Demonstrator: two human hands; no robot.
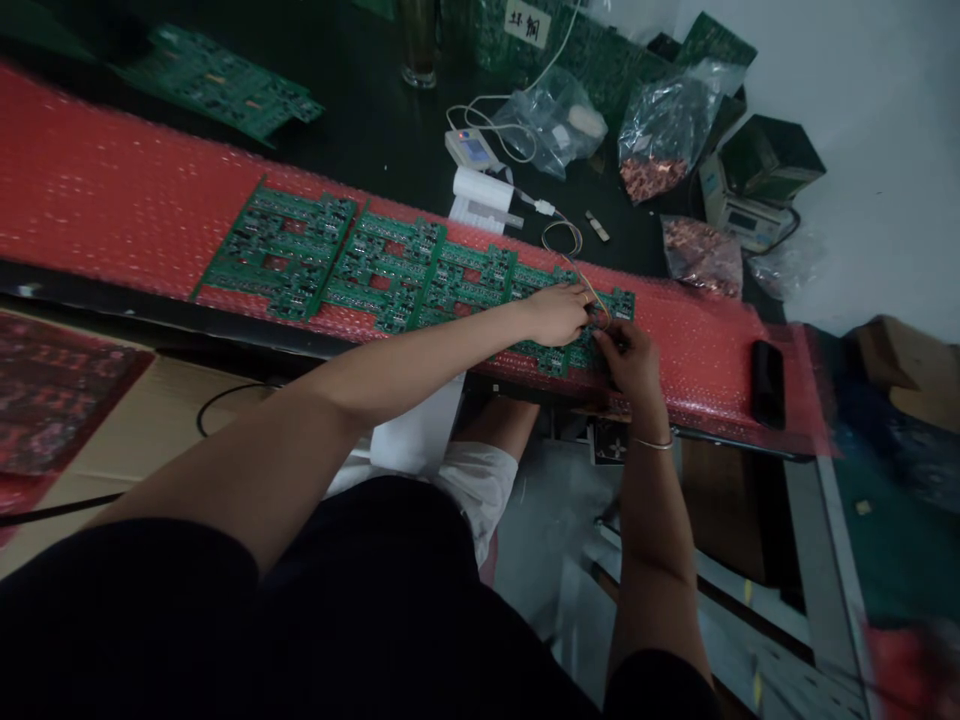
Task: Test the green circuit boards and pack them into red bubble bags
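Observation:
Green circuit boards [386, 270] lie in a row on red bubble wrap [690, 340]. Over the rightmost boards, my left hand [561, 314] rests with its fingers bent near thin wires [591, 284]. Close beside it on the right, my right hand [632, 355] is closed, thumb and fingers together at the board's edge. The wires run up from between the hands to a white connector [544, 207]. What the fingertips of either hand hold is too small to make out.
Behind the wrap are a small meter [472, 149], a paper roll [482, 187], bags of copper-coloured parts [654, 178] and a boxy device [750, 208]. A black object [767, 384] lies at the right end. More boards [225, 82] sit at the back left.

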